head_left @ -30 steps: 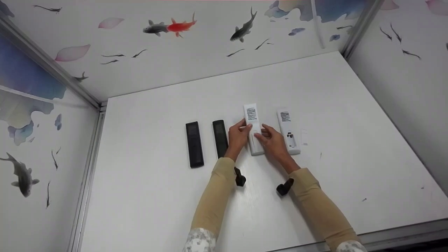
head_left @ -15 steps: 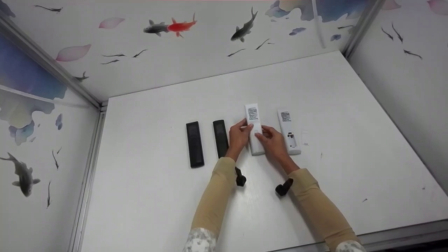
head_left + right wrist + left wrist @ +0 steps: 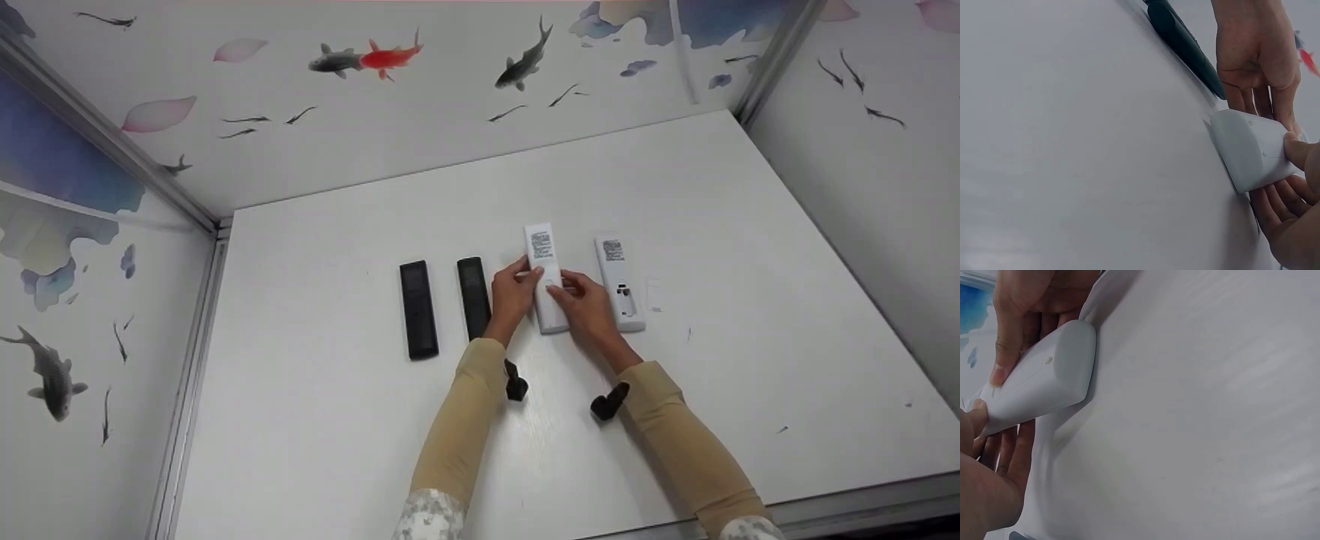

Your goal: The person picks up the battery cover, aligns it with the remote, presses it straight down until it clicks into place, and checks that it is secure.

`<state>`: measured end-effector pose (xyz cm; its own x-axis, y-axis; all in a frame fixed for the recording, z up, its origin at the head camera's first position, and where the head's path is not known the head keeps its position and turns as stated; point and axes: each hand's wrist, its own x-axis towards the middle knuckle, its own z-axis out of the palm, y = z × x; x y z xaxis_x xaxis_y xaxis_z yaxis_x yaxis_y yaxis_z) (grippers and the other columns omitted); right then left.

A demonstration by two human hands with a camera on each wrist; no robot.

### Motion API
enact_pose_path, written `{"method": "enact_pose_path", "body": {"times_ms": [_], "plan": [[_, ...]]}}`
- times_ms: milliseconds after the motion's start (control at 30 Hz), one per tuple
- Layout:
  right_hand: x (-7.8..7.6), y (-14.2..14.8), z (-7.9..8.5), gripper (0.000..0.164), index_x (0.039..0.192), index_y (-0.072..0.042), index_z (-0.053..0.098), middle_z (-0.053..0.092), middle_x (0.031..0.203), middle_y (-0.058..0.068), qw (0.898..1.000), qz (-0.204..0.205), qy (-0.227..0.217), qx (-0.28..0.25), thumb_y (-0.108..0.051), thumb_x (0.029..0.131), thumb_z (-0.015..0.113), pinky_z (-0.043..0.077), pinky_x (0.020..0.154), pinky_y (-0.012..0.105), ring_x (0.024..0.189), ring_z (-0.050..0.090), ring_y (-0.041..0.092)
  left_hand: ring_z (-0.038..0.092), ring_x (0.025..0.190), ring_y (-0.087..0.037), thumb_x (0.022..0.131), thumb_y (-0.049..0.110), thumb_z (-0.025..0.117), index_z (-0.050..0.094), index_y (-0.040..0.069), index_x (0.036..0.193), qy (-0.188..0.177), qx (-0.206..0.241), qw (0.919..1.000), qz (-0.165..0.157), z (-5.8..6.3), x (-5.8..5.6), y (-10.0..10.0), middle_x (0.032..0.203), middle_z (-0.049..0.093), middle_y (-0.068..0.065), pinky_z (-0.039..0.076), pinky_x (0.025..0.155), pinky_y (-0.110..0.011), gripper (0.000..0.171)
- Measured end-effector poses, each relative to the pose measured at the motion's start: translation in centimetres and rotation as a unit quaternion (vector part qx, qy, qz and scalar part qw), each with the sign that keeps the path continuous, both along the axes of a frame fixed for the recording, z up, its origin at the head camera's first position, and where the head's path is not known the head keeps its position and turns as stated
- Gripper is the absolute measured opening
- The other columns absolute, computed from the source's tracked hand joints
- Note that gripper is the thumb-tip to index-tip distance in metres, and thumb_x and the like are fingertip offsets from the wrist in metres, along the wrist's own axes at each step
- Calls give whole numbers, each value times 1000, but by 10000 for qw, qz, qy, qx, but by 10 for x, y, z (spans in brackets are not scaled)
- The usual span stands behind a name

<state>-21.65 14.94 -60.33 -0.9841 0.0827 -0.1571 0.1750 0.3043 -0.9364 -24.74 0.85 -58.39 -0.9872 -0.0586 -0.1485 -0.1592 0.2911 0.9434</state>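
Left hand and right hand both pinch the remote (cover step, I'd guess); next probably needs steady pressure.

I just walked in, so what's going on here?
A person's left grip and right grip hold a white remote back side up, thumbs on top. To its right lies a second white remote, battery bay apparently open, with a small pale piece beyond. To its left lie a nearer black remote and a farther black remote.
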Motion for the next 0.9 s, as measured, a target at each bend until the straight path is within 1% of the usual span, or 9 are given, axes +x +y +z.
{"method": "enact_pose_path", "body": {"times_ms": [133,300,400,567,667,800,867,900], "plan": [[0,-1,-1,52,142,-7,54,65,132,15,9999,-16,-41,97,-29,97,67,51,95,37,116,64,27,70,106,-20,97,21,67,58,6,139,-21,-25,10000,28,-1,1,0,126,71,-10,57,80,-27,46],[3,-5,-1,52,142,-4,54,64,133,17,9997,19,79,247,-30,99,65,50,93,37,113,63,27,72,103,-21,96,21,69,60,4,137,106,-116,9998,89,-5,0,1,121,73,-11,58,78,-27,45],[5,-7,-1,51,142,-2,53,64,132,18,9992,72,157,351,-30,100,62,49,94,39,113,61,27,73,101,-20,96,23,69,61,4,135,171,-391,9990,92,-7,1,1,118,74,-11,58,79,-28,45],[9,-9,-2,51,142,1,53,64,127,20,9965,98,356,747,-29,102,60,49,98,43,113,61,29,73,98,-19,96,26,68,64,3,132,259,-948,9951,63,-9,3,3,111,76,-11,58,80,-28,43],[10,-10,-2,50,141,2,54,64,122,21,9947,81,454,923,-29,102,59,49,97,45,109,61,30,71,92,-17,97,26,67,69,3,126,271,-1123,9933,59,-10,3,4,105,77,-10,56,79,-28,38],[9,-13,-3,49,142,4,51,61,119,24,9919,161,533,1141,-26,104,56,48,92,45,105,59,31,65,83,-15,97,25,67,74,4,117,308,-1128,9931,40,-11,4,4,98,77,-9,52,74,-28,29],[9,-14,-4,49,143,4,50,59,120,24,9909,186,543,1214,-25,104,55,48,92,45,107,58,32,64,82,-15,97,23,67,75,4,112,452,-1175,9920,50,-11,4,4,96,76,-10,52,74,-29,26],[9,-15,-4,48,142,5,50,58,120,25,9904,185,562,1252,-25,104,55,48,93,45,108,58,33,64,82,-18,97,22,68,75,2,110,567,-1237,9907,51,-11,4,4,94,75,-13,52,75,-30,25]]}}
